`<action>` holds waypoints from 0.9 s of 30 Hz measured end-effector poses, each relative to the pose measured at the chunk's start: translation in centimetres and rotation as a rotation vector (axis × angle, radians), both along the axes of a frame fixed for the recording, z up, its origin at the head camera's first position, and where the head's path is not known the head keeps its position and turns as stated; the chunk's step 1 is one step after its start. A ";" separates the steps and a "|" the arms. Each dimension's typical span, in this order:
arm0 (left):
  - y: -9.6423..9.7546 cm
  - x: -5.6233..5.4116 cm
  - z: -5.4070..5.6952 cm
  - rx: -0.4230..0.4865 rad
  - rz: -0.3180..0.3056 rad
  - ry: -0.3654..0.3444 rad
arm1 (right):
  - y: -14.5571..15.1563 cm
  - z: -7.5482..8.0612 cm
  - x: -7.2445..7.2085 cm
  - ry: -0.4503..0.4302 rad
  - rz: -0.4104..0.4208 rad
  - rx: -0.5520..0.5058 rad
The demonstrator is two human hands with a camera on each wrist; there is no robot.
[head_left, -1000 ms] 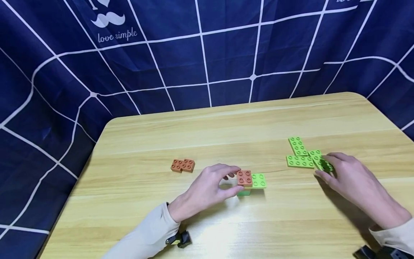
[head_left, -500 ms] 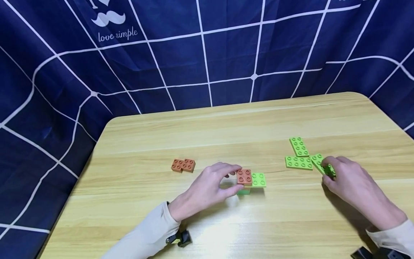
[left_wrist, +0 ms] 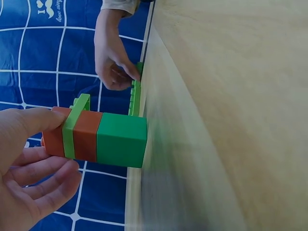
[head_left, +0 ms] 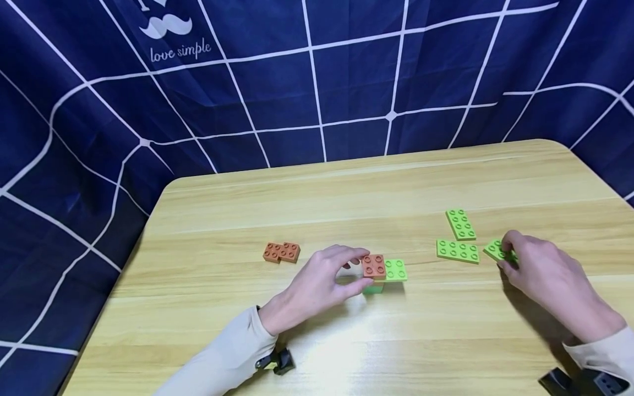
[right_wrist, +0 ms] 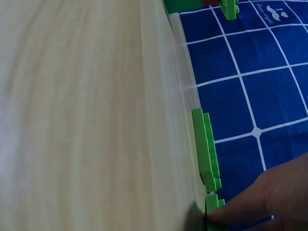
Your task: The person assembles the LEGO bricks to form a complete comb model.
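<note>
A small block stack stands on the table. Its top orange brick [head_left: 373, 266] is between the thumb and finger of my left hand [head_left: 319, 283]. In the left wrist view, a lime plate [left_wrist: 70, 132] lies under that brick and sticks out to one side. Below come another orange brick [left_wrist: 86, 136] and a green block [left_wrist: 121, 139] at the bottom. My right hand [head_left: 550, 275] pinches a lime studded plate [head_left: 494, 250] at the table's right; its fingers cover the plate's near end. In the right wrist view this plate [right_wrist: 211, 202] shows only partly.
Two more lime plates lie left of my right hand, one lengthwise [head_left: 460, 224] and one crosswise [head_left: 458, 251]. Two orange bricks [head_left: 272, 252] touch each other left of the stack. A blue gridded curtain [head_left: 277, 82] hangs behind the wooden table [head_left: 238, 209].
My right hand has drawn its lime plate to the right, opening a gap from the other two plates and turning it somewhat. The left hand stays at the stack.
</note>
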State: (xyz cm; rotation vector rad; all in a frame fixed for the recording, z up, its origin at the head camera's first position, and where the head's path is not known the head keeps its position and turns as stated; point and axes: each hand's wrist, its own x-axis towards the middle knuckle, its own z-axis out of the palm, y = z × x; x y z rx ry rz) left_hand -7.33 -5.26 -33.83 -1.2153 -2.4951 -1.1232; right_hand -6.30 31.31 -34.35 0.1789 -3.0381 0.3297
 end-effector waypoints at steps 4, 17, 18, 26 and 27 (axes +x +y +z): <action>-0.1 0.1 0.0 -0.004 0.002 -0.029 | 0.2 0.2 0.1 0.035 0.014 0.017; 0.1 -0.1 0.0 -0.018 -0.004 -0.088 | -1.1 1.3 0.0 0.195 0.137 0.009; 0.1 -0.1 0.0 -0.022 -0.004 -0.085 | -1.3 1.4 0.1 0.202 0.140 0.006; 0.0 -0.1 0.1 -0.019 0.007 -0.091 | -3.1 2.6 0.3 0.260 0.208 -0.034; 0.0 -0.1 0.0 -0.018 0.006 -0.093 | -3.4 2.7 0.3 0.264 0.217 -0.041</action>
